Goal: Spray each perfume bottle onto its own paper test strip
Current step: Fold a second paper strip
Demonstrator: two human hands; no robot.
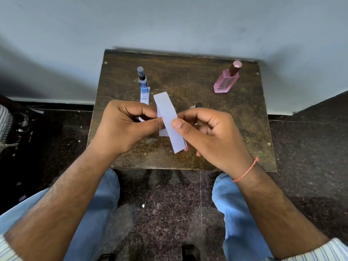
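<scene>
Currently both hands are on paper, no bottle held. Right hand (207, 132) pinches a white paper strip (169, 117), thumb on top, other fingers curled behind it. Left hand (124, 125) has fingers curled at the strip's left edge, pinching what looks like a second strip (163, 132) peeking out behind the first. My read: a small stack is being peeled apart to free one strip; how many are in it I cannot tell.

Outward from the hands, on the brown table (188, 72):
- 11 o'clock: blue bottle (142, 80), upright, grey cap, with another strip (145, 98) lying flat just in front of it, touching or nearly so. Looks like that pair is set up; whether it is already sprayed I cannot tell.
- 2 o'clock, well apart: pink bottle (227, 79), upright, cap on, no strip beside it.
- 1 o'clock, just behind the right hand: a dark cap (198, 105), likely a third bottle, mostly hidden.

Step, as I judge it: separating and allotting strips, early to mid task. Next move calls for a clean single-strip peel, then laying it flat beside a bottle that lacks one, without knocking the hidden bottle.
</scene>
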